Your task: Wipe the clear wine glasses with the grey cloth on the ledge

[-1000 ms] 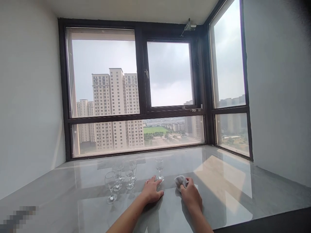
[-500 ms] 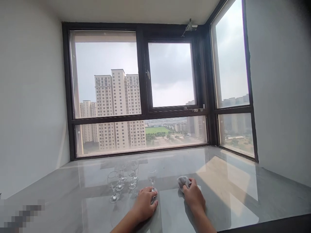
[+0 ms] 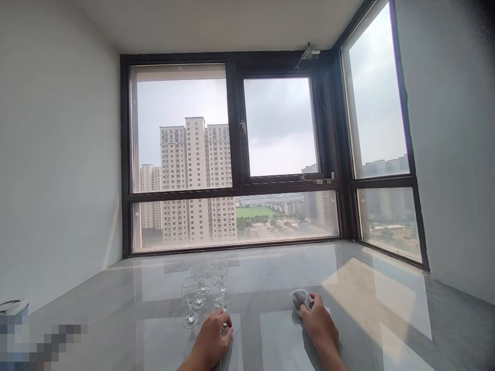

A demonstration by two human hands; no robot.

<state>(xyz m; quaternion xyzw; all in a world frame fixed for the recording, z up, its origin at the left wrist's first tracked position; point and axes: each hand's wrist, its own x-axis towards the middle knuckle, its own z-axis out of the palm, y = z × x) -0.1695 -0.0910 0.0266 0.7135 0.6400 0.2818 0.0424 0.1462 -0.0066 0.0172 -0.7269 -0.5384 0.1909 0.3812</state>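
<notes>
At the far left edge a white, rounded thing (image 3: 13,306) sits on the grey stone counter (image 3: 270,273); I cannot tell what it is.

Further right, four stemmed glasses (image 3: 218,275) stand in a loose cluster. The one closest to me (image 3: 190,308) is a little apart from the three behind it. All are upright on their feet with the bowls opening upward, and the bowls look clear and empty.

Just right of that cluster my left hand (image 3: 211,342) lies low on the counter. Its fingers curl round the foot and lower stem of a small glass (image 3: 225,305), so the grasp is closed on it. That glass also stands upright, its long axis straight up from the counter and its mouth to the ceiling. It is right beside the cluster, and I see nothing inside it.

To the right, well apart from the glasses, my right hand (image 3: 320,325) is clenched on a pale cloth (image 3: 300,299). The cloth is bunched and pokes out from under my fingertips, away from me and slightly left, resting on the counter.

Beyond everything, the dark-framed window (image 3: 278,129) runs across the far side and turns the corner on the right.
</notes>
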